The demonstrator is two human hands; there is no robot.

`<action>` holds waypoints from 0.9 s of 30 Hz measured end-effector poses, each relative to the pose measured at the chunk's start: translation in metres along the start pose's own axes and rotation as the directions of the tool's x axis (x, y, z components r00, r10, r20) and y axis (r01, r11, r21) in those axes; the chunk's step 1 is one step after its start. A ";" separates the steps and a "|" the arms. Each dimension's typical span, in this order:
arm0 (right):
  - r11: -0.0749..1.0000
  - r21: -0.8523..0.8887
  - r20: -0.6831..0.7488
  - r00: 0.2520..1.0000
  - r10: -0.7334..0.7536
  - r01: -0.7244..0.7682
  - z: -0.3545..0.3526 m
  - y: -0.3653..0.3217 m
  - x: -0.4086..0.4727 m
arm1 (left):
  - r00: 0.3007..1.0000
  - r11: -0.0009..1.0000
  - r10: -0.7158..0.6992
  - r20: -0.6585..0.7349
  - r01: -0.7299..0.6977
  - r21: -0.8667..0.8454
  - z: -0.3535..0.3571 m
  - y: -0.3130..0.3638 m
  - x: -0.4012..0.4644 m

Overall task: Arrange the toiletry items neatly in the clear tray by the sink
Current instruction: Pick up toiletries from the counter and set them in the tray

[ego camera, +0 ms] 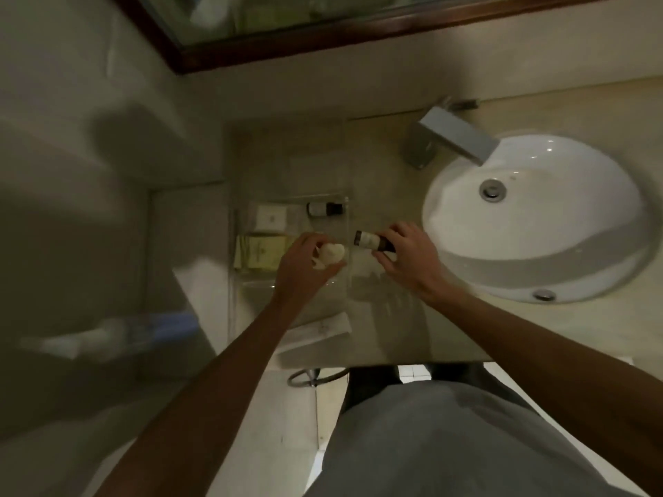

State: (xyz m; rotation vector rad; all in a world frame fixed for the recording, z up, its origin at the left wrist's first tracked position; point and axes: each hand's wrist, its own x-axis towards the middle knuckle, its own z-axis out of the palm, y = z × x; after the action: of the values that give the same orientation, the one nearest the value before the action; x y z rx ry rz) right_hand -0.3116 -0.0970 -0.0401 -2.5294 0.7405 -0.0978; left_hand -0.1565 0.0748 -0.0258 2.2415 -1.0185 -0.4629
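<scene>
The right hand [405, 260] pinches a bottle [373, 241] at the tray [346, 224] edge; lay it beside the other bottle [324, 208]. The left hand [305, 267] grips what may be a white pouch [79, 253].

My worktop [412, 328] looks like smooth, pale polished stone with a soft sheen, and the white sink [538, 224] set into it is glossy ceramic beside a brushed metal tap [455, 138]. The clear tray [344, 209] looks like glossy transparent plastic, holding matt paper-wrapped packets [258, 251] and a small dark bottle [324, 208] with a matt label. My right hand [405, 261] grips a dark glossy bottle [373, 241] with a pale label, my left hand [305, 263] holds something white and crinkled [80, 252], and the mirror frame [323, 37] is dark varnished wood.
</scene>
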 end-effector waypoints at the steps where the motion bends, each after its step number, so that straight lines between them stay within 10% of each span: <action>1: 1.000 -0.004 0.021 1.000 -0.003 0.003 0.005 -0.008 0.004 | 1.000 1.000 -0.021 -0.010 0.021 -0.002 -0.004 -0.008 0.000; 27: 0.999 -0.011 0.000 0.999 0.038 -0.038 0.016 -0.011 0.033 | 0.990 0.977 -0.139 -0.005 0.138 0.161 0.012 -0.027 0.017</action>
State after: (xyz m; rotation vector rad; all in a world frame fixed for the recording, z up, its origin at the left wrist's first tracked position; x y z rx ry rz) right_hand -0.2752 -0.0996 -0.0510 -2.5241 0.7912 -0.0811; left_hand -0.1371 0.0706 -0.0539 2.4685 -0.9354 -0.4623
